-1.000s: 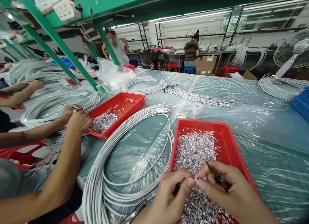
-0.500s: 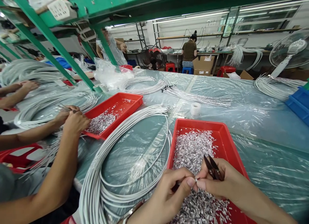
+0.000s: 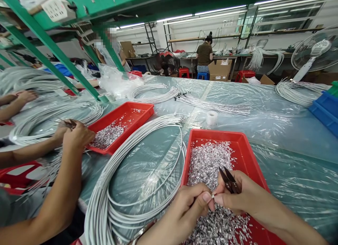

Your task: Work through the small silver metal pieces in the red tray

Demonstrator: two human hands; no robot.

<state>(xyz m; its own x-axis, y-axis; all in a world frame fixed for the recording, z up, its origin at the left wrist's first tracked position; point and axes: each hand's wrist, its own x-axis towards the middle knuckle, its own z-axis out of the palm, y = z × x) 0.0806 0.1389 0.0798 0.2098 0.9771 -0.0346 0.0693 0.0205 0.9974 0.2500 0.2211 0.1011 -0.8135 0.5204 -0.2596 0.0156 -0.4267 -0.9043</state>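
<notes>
Pinching a tiny white piece (image 3: 212, 195) between thumb and forefinger, the person's left hand (image 3: 188, 209) meets the right hand (image 3: 239, 196) over the near end of a red tray (image 3: 247, 156). The fingertips of both hands touch at that small piece, so each grip is closed on it. The right hand also carries a pair of dark tweezers (image 3: 228, 180) tucked against the palm, their points sticking up and away from the piece. Whether the piece is the end of a wire I cannot tell; it is too small.

The red tray sits at the near edge of the worktop (image 3: 277, 132), which is covered in clear plastic sheeting. It is heaped with small silvery metal bits (image 3: 211, 164), and the hands hover just above that heap. Just beside the tray on its left lies a big coil of white cables (image 3: 137, 157), its loops running to the near edge.

Further left a second red tray (image 3: 137, 111) holds a thinner scatter of the same silvery bits. A co-worker's hands (image 3: 72, 132) are together just beside it, over another bundle of white cables. A small roll of white tape (image 3: 212, 117) stands beyond the near tray, toward the middle of the worktop. A blue bin (image 3: 326, 109) rests at the right edge, and a white fan (image 3: 314, 51) stands behind it.
</notes>
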